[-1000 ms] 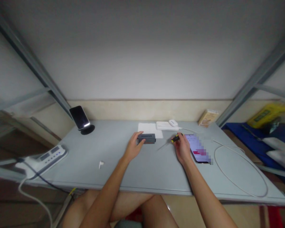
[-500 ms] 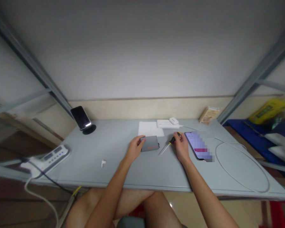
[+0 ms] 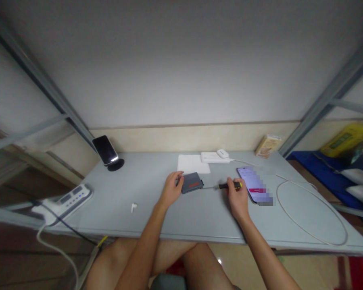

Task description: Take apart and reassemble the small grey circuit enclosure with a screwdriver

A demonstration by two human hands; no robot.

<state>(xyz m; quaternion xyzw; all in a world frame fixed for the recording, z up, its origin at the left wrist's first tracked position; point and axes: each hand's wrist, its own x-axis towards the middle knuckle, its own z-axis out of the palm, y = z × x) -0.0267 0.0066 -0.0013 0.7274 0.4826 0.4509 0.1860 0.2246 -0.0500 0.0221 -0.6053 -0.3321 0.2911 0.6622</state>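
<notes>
- Grey table (image 3: pixel 157 213) stands against a plain pale wall; work proceeds at its middle, with items listed here from left to right.
- Far left: a power strip (image 3: pixel 63 198) lies at the table edge, a phone on a stand (image 3: pixel 106 151) stands behind it, and a small white earbud (image 3: pixel 133 208) lies well clear of the work.
- Left hand (image 3: pixel 171 191) is closed around the left end of the small grey box (image 3: pixel 191 182), holding it flat on the table. Maintain firm downward pressure so the box cannot rotate.
- White sheet (image 3: pixel 192 164) lies just behind the box.
- Screwdriver (image 3: pixel 222 186) lies nearly level, its tip at the right side of the box. Keep the shaft in line with the fastener axis; a tilted tip is likely to slip.
- Right hand (image 3: pixel 237 196) is wrapped around the black-and-yellow handle. Turn from the wrist, with steady inward push.
- Smartphone (image 3: pixel 251 186) lies just beside the right hand; the white cable loop (image 3: pixel 311 209) lies further right. Keep the elbow clear of both.
</notes>
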